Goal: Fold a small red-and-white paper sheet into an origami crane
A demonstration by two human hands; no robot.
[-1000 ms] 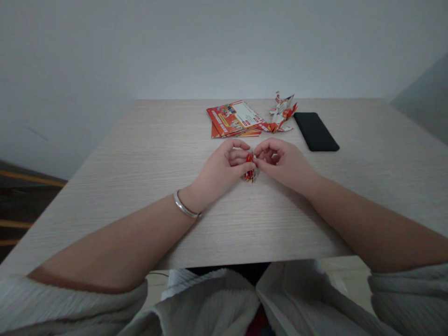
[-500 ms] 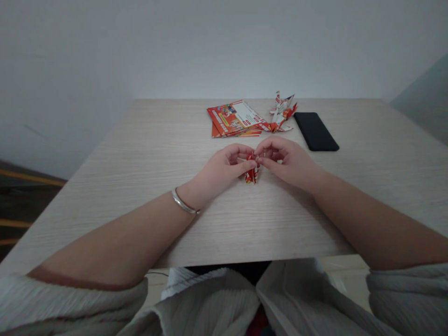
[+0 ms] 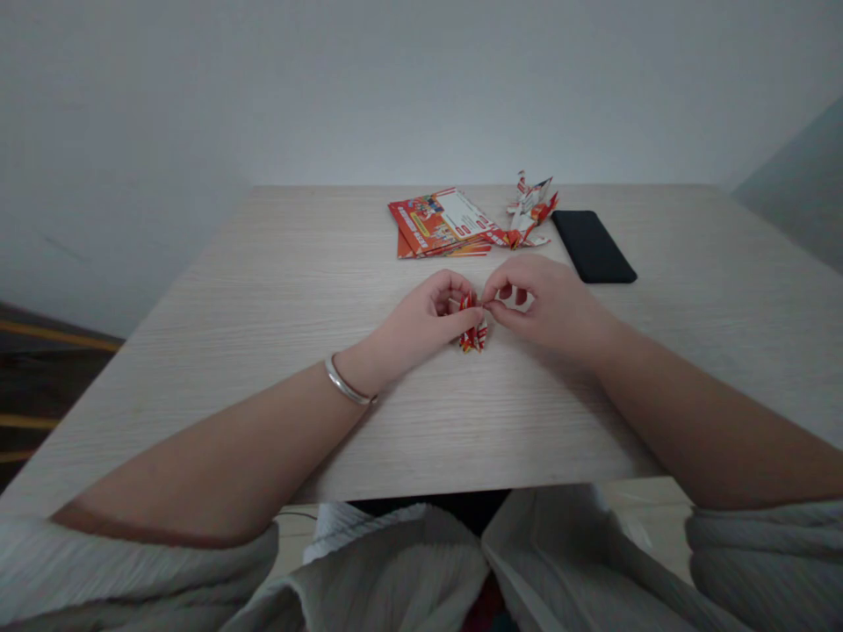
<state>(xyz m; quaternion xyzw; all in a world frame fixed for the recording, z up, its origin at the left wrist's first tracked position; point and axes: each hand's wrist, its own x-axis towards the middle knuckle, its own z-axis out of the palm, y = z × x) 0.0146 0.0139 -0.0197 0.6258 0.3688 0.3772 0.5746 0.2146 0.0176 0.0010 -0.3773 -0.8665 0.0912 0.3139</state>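
Between my hands, just above the middle of the table, is a small piece of folded red and white printed paper (image 3: 473,338). My left hand (image 3: 438,309) grips it, thumb in front and fingers curled behind. My right hand (image 3: 527,294) comes from the other side, its thumb and index finger pinched together at the paper's right edge. Fingers hide the upper part of the folded paper. A silver bangle (image 3: 343,383) circles my left wrist.
Behind my hands lies a stack of red and orange printed sheets (image 3: 435,224). Folded paper figures (image 3: 530,211) in red and white touch its right side. A black phone-like slab (image 3: 594,247) lies to their right on the pale wooden table (image 3: 296,272). A wall stands behind.
My right thumb and index finger have closed into a tighter pinch at the paper's edge. The folded paper has tilted slightly and shows more of its striped lower side.
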